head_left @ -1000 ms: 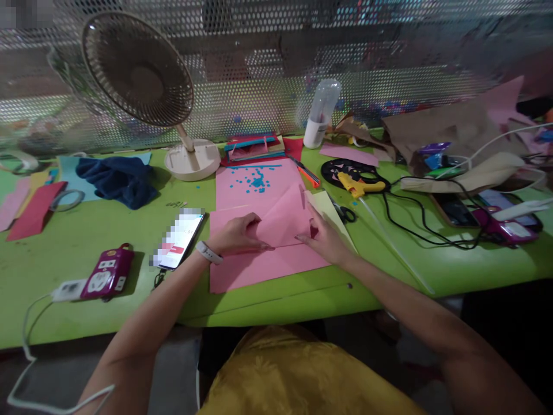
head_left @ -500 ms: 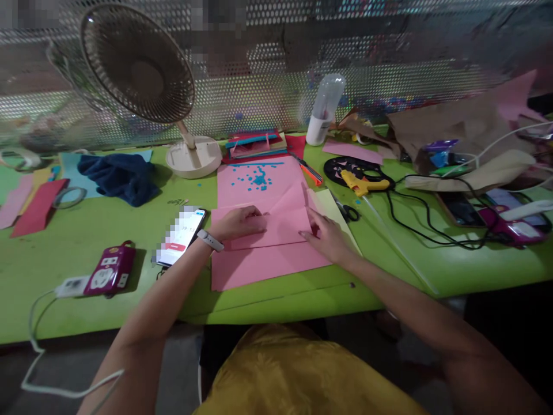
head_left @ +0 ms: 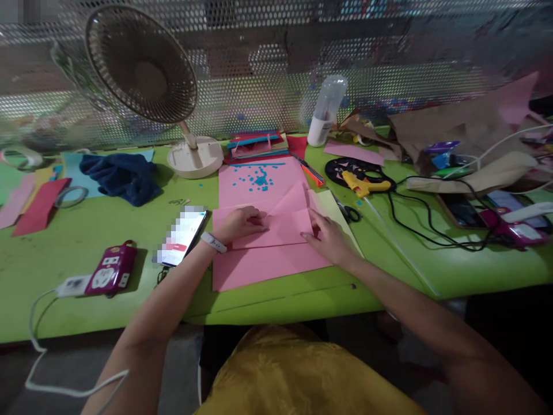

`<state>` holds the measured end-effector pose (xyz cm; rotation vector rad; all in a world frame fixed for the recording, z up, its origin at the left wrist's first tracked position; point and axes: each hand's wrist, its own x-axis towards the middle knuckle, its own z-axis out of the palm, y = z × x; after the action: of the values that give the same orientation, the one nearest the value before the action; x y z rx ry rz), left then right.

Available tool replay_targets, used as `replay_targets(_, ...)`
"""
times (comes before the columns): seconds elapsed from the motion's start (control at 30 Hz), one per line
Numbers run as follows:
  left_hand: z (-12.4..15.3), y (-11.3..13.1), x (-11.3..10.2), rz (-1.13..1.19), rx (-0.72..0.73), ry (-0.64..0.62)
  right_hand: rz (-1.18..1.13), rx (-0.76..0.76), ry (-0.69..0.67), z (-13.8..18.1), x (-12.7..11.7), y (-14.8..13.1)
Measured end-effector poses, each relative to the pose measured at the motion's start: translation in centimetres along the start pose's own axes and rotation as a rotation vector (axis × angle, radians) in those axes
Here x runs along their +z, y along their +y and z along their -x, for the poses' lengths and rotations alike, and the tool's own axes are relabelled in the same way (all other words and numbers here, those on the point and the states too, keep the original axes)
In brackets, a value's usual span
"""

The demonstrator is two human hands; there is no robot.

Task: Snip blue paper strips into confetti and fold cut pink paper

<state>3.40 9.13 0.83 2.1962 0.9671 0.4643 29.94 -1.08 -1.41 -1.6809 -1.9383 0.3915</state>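
Note:
A pink paper sheet (head_left: 285,230) with a folded flap lies on a larger pink sheet (head_left: 263,270). On its left part rests my left hand (head_left: 242,225), fingers curled and thumb along the surface, holding the paper. At the right edge, my right hand (head_left: 328,233) pinches the same sheet between thumb and fingers. A raised pink corner stands up between the hands. Just beyond them, small blue paper bits (head_left: 259,180) are scattered on pink paper. Pale yellow paper (head_left: 330,202) shows from beneath at the right, beside black-handled scissors (head_left: 351,213).
A phone (head_left: 184,236) and a purple power strip (head_left: 113,266) lie left. Behind stand a fan (head_left: 194,157) and a white-based clear bottle (head_left: 324,118). An orange cutter (head_left: 311,174), a yellow glue gun (head_left: 365,183) and black cables (head_left: 421,222) lie right.
The whole view has shifted very slightly. Both hands keep their places on the pink paper, with hardly any visible movement.

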Motion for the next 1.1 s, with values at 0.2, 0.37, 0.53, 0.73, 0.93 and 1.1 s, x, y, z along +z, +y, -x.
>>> replay_targets(0.2,0.2,-0.2,0.1,-0.016,0.034,0.015,-0.053,0.008,0.0,-0.1,-0.4,0.0)
replay_targets(0.37,0.3,-0.2,0.0,-0.058,0.048,0.013,-0.006,0.067,-0.047,0.0,-1.6,-0.6)
replay_targets(0.53,0.2,-0.6,0.1,-0.08,0.068,0.025,0.007,0.064,-0.056,-0.1,-1.7,-0.1)
replay_targets(0.73,0.2,-0.4,0.0,-0.115,0.063,0.02,-0.02,0.05,-0.059,-0.5,-1.5,0.4)
replay_targets(0.93,0.2,0.3,-0.2,-0.12,0.034,0.007,0.022,0.037,-0.07,-0.6,-1.3,1.0)
replay_targets(1.1,0.2,0.4,-0.2,-0.126,0.026,0.01,0.019,0.034,-0.076,-0.5,-1.3,1.2)
